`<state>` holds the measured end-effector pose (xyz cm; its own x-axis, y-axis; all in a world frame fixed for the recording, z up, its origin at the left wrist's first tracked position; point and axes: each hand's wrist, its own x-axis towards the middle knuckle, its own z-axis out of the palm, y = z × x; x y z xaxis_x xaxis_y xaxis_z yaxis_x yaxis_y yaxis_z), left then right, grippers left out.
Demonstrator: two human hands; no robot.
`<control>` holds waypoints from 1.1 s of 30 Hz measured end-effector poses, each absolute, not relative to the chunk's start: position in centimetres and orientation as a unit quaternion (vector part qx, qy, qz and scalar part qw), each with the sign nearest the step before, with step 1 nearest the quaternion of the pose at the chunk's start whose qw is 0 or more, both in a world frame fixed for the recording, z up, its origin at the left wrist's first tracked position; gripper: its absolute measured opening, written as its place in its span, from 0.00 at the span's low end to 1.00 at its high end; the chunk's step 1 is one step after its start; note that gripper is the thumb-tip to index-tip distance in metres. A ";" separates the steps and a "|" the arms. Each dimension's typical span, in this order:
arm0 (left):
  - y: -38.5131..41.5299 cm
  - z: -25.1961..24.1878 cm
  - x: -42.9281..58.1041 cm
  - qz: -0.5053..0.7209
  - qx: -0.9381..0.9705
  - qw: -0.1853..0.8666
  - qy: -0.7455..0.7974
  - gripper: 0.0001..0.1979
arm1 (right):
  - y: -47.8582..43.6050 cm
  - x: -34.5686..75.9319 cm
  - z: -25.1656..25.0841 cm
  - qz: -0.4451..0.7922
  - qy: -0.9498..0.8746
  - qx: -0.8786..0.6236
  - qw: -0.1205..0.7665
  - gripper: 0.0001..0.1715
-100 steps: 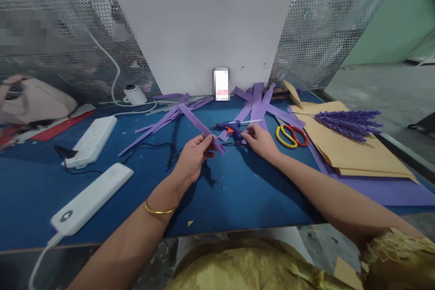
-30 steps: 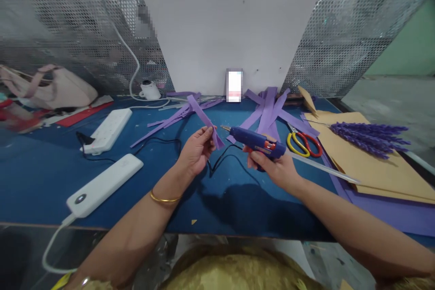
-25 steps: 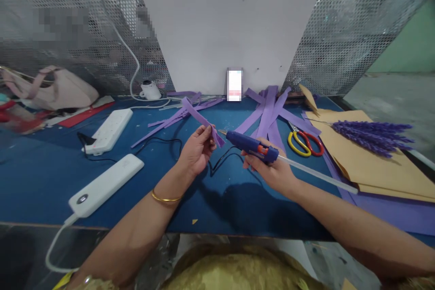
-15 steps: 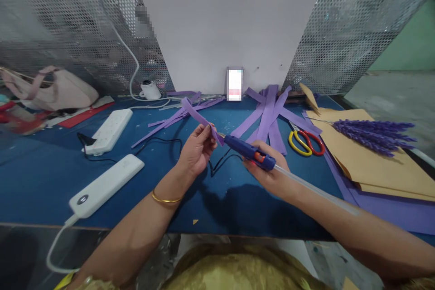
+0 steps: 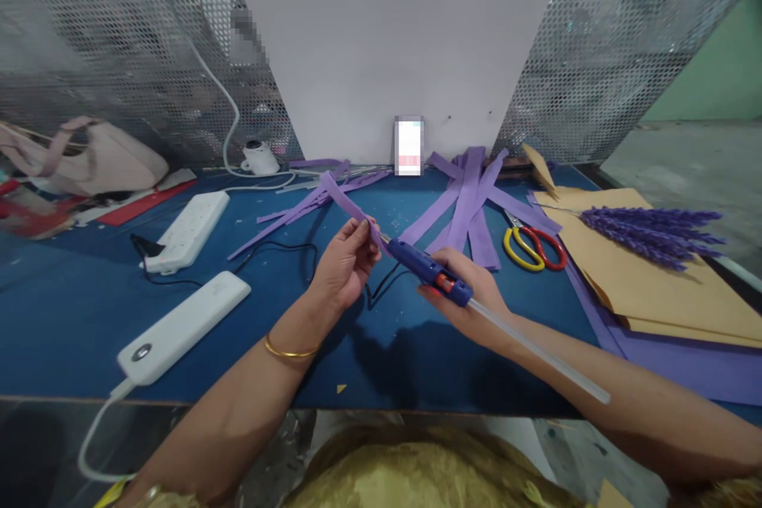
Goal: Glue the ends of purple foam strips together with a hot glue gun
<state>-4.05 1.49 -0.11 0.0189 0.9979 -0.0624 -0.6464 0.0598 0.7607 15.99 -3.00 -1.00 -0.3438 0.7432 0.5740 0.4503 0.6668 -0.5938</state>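
Between the thumb and fingers of my left hand [image 5: 347, 258] is pinched a purple strip [image 5: 342, 197], its far end curving up and away. My right hand [image 5: 461, 290] is wrapped round a blue glue gun [image 5: 429, 268], with a long clear glue stick [image 5: 539, 353] jutting from its back over my forearm. The gun's nozzle points at the strip's near end, close beside my left fingertips; whether it touches is hard to tell. A black cord [image 5: 381, 286] runs on the table behind my hands.
More purple strips [image 5: 467, 206] lie at the back. Right are scissors [image 5: 533, 248], brown paper [image 5: 643, 286], purple sheets [image 5: 672, 365] and a lavender bunch [image 5: 652, 234]. Left are a power strip [image 5: 194, 230], a white power bank [image 5: 184, 325] and a handbag [image 5: 98, 155]. A phone [image 5: 409, 147] stands against a white board [image 5: 398, 55].
My right hand and the glue gun have shifted slightly left, and the gun is tilted more steeply along the strip. My left hand keeps its pinch on the strip.
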 end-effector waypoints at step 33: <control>1.4 0.3 -4.2 0.638 0.254 0.654 0.319 0.11 | -3.4 15.9 -0.9 0.081 -0.815 -0.401 0.410 0.09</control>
<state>-4.22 1.35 0.30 -0.0163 0.9956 -0.0925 -0.6714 0.0576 0.7389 15.90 -3.43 -0.89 -0.3414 0.7200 0.6042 0.5873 0.6653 -0.4610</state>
